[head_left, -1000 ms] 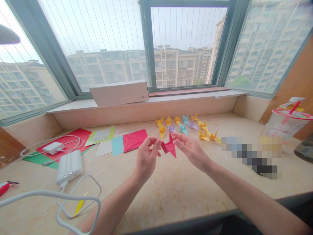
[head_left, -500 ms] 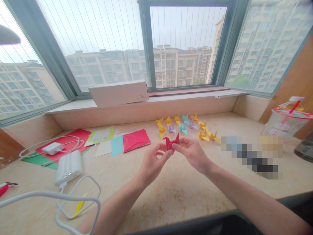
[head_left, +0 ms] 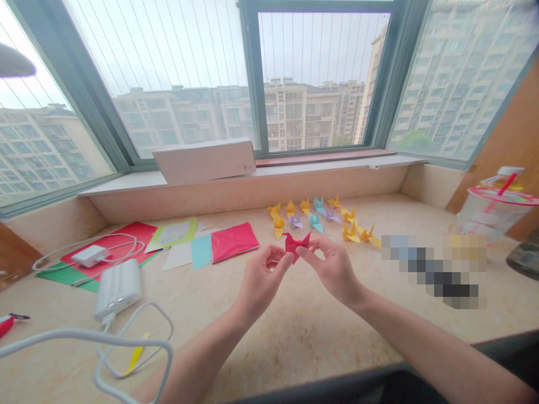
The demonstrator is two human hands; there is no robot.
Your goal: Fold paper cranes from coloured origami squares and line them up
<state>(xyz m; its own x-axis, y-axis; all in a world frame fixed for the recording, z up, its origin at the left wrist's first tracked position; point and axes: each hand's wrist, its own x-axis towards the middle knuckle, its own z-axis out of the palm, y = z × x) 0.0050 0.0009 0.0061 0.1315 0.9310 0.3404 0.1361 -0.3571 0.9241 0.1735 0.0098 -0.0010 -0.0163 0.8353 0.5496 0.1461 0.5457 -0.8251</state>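
Red paper [head_left: 234,242]: flat, not made into birds.
Left hand [head_left: 264,274]: half curled, thumb by the bird; can't tell if it grips.
Red bird [head_left: 297,243]: between both hands, looks almost done.
Small birds [head_left: 315,223]: behind, already folded.
Right hand [head_left: 335,268]: pinching the red bird.

Between our left hand [head_left: 261,278] and right hand [head_left: 332,268] we have a paper crane [head_left: 297,246], in front of the other cranes [head_left: 315,223], which rest on the countertop [head_left: 269,348]. To our left lie paper sheets [head_left: 234,242], and farther left a power bank [head_left: 118,289] with a wall charger [head_left: 90,255] behind it. Behind the sheets, a box [head_left: 206,161] sits on the windowsill [head_left: 328,168]; a drink cup [head_left: 484,221] stands at our far right.
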